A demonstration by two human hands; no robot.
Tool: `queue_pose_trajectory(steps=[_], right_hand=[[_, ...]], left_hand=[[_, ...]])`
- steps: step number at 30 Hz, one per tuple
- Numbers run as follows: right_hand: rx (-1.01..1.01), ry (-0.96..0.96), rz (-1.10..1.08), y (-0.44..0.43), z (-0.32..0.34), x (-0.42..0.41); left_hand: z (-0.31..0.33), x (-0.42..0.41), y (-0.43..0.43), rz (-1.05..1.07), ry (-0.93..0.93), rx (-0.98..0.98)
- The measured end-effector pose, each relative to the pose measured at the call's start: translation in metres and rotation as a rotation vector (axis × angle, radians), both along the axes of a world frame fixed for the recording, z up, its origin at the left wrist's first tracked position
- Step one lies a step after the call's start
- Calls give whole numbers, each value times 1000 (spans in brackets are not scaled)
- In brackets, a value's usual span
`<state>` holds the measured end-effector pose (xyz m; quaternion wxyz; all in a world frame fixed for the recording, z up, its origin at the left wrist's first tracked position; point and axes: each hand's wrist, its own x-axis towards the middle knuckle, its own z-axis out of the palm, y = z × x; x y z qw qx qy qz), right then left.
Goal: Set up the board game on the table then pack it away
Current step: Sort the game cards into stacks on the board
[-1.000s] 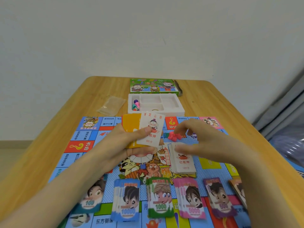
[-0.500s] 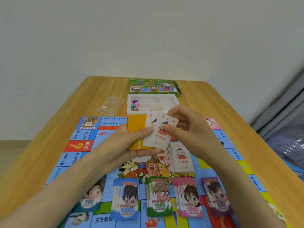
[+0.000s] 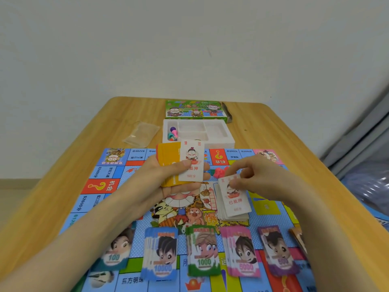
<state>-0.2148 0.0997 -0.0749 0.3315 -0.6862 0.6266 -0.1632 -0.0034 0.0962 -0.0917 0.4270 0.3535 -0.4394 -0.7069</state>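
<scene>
Two hands share the dealing: the left hand [image 3: 168, 175] is clamped on a held deck [image 3: 168, 163] of cards, orange backs fanned behind and a white property card [image 3: 191, 161] pinned on top by the thumb, raised above the game board [image 3: 101, 180] so the top face can be read and slid off. The right hand [image 3: 252, 175] has thumb and forefinger closed on the upper edge of the top card of a white card pile [image 3: 233, 203] lying on the board's centre, apparently setting that card down square with the ones beneath. Along the near edge, play-money stacks lie in a row sorted by value: the 100 notes [image 3: 115, 253], the 10000 notes [image 3: 162, 258], the 1000 notes [image 3: 203, 253], the 5000 notes [image 3: 242, 253] and the 500 notes [image 3: 277, 251], each fanned slightly, probably for easy reach as a bank. Small pink and green pieces [image 3: 219, 172] sit on the board between the hands. Beyond the board, the white insert tray [image 3: 219, 133] holds coloured pawns [image 3: 173, 133] in its left compartment (the other wells look empty), with the box lid [image 3: 195, 109] behind it and a clear plastic bag [image 3: 141, 134] to its left on the wooden surface [image 3: 63, 186]. Setup looks well advanced; sorting the cards seems to be the step in hand.
</scene>
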Motion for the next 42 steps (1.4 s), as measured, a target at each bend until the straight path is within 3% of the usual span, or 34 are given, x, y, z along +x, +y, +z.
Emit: queue_pose_trajectory(steps=[19, 25, 30, 36, 42], right_hand=[[-87, 295, -12, -4, -13, 3], [-108, 139, 135, 1, -4, 3], [-1, 251, 250, 6, -1, 5], [-5, 356, 318, 7, -4, 8], [-16, 350, 327, 6, -7, 8]], left_hand=[[-1, 2, 0, -38, -21, -8], [0, 2, 0, -35, -19, -10], [-1, 2, 0, -27, -44, -19], [-4, 3, -2, -3, -90, -21], [-3, 3, -2, -8, -85, -18]])
